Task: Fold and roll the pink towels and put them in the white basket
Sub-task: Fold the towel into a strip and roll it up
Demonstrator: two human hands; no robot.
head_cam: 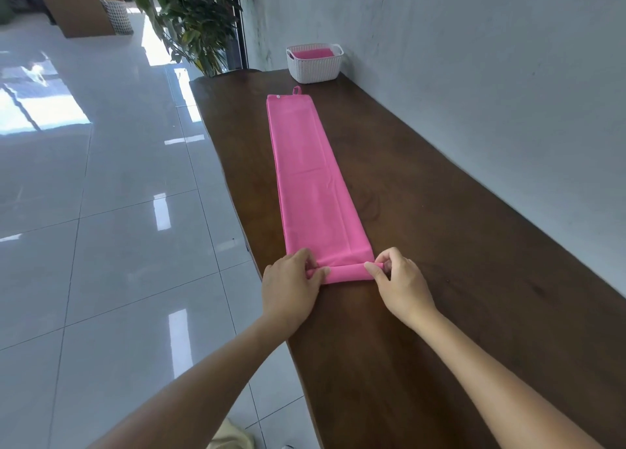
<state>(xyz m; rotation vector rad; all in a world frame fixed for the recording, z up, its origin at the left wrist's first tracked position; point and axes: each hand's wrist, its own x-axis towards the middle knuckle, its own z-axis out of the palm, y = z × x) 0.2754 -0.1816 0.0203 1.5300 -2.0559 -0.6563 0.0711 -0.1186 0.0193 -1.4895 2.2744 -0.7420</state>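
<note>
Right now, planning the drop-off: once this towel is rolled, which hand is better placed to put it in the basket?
Probably the right hand. It and the left hand pinch the rolled end of the towel alike, but the basket stands far down the table, slightly toward the wall, its side.

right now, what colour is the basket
The basket is white with a woven-look wall, seen best in the head view.

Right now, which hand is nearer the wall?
Right. The right hand pinches the towel's rolled end on the wall side. The left hand grips the roll's other end, at the table edge away from the wall.
</note>
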